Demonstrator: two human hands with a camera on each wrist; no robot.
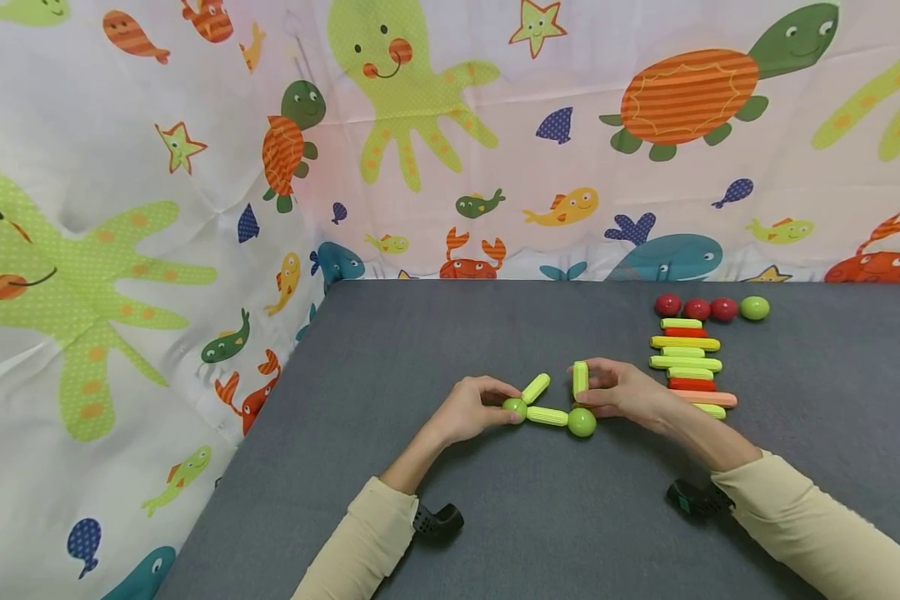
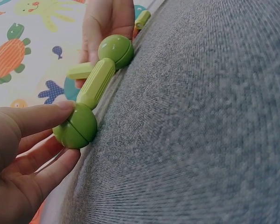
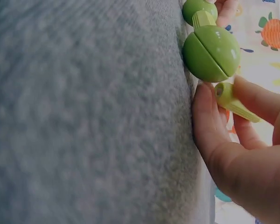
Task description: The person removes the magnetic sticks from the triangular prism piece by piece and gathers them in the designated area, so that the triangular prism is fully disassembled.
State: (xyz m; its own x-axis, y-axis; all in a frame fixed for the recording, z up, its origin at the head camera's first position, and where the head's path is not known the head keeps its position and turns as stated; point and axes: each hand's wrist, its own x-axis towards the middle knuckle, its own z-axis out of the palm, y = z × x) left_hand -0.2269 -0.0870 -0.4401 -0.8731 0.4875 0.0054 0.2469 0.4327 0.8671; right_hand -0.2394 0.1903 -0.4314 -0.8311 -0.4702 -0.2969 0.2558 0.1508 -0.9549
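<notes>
My left hand [image 1: 468, 410] pinches a glossy green ball [image 2: 77, 126] between thumb and fingers. From that ball one light green ribbed stick [image 1: 536, 388] slants away to the upper right. A second ribbed stick [image 1: 547, 416] runs across to another green ball [image 1: 582, 422], which sits on the grey surface by my right fingertips. With thumb and fingers, my right hand [image 1: 626, 392] grips a third light green stick [image 1: 581, 378]. In the right wrist view, its silver-coloured end is close to the second ball; whether they touch I cannot tell.
To the right, a column of yellow, green, red and orange sticks [image 1: 685, 363] lies on the grey surface [image 1: 450, 325]. Three red balls [image 1: 697, 309] and a green ball [image 1: 754, 307] sit behind it. A sea-animal cloth [image 1: 420, 217] hangs at the back and left.
</notes>
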